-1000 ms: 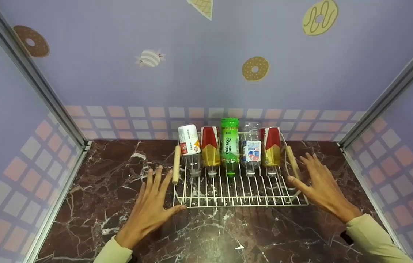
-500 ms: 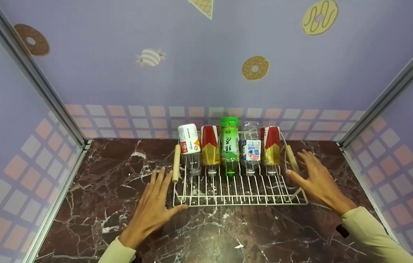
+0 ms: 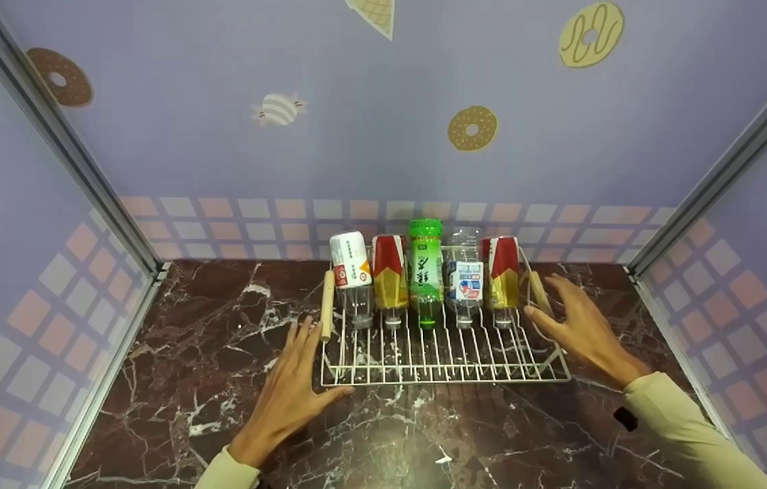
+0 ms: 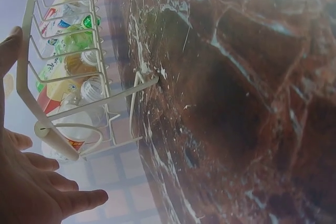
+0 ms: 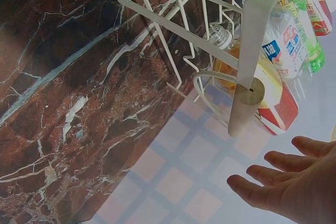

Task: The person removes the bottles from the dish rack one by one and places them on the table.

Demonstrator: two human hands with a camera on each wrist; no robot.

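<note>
Where the purple back wall (image 3: 370,163) ends: dark marbled tabletop (image 3: 424,441), white-veined.
Wire rack (image 3: 444,382): on the tabletop, near the back wall, between the two hands.
Left hand (image 3: 295,380): fingers extended, thumb spread, grasping nothing; just beside the rack's left end, contact cannot be told.
Right hand (image 3: 577,333): fingers fairly straight, thumb apart, grasping nothing; beside the rack's right end.
Bottle row: in the rear of the rack, necks turned away from the wall. Left to right: white-labelled bottle (image 3: 351,261), red-and-gold bottle (image 3: 391,272), green bottle (image 3: 426,265), clear bottle (image 3: 465,282), second red-and-gold bottle (image 3: 502,272).
Wooden ends: left handle (image 3: 326,305) near the left fingertips, right handle (image 3: 539,292) near the right hand.
</note>
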